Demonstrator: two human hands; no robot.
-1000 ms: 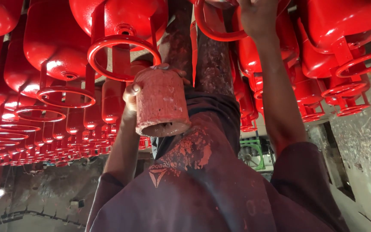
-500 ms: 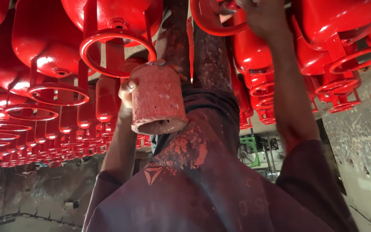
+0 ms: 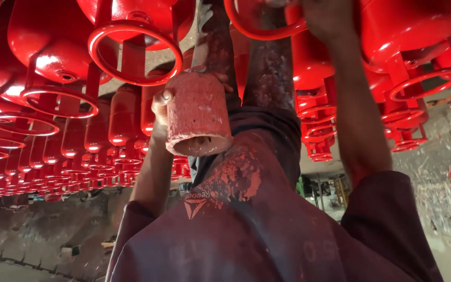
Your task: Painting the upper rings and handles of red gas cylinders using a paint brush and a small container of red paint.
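Clearly the view is steep: the person is bent far forward, so the maroon shirt (image 3: pixel 246 235) fills the near edge, the paint-flecked trousers (image 3: pixel 267 78) run away up the middle, and the red gas cylinders (image 3: pixel 126 115) appear upside down, in rows stretching far left.

The left hand (image 3: pixel 158 107) is clenched around a paint-crusted cup (image 3: pixel 197 112). It is a stubby cylinder caked pink-red, held just left of the trousers, with its open mouth turned toward the camera. The right hand (image 3: pixel 330 18) reaches to the far right. It looks closed on the collar ring (image 3: pixel 257 32) of a nearby cylinder, though the frame edge cuts off the fingers.

As a judgement, the step in hand is steadying one cylinder by its ring while the cup is carried in among the rows. Any move from here calls for keeping the cup's mouth from tipping further and threading it past the large ring (image 3: pixel 134 52) just left of it.

The cup's inside shows only a rough crusted rim and shadow, so I cannot tell whether it holds anything liquid. The cylinders are closed vessels, glossy with red coating, and their contents are not visible.
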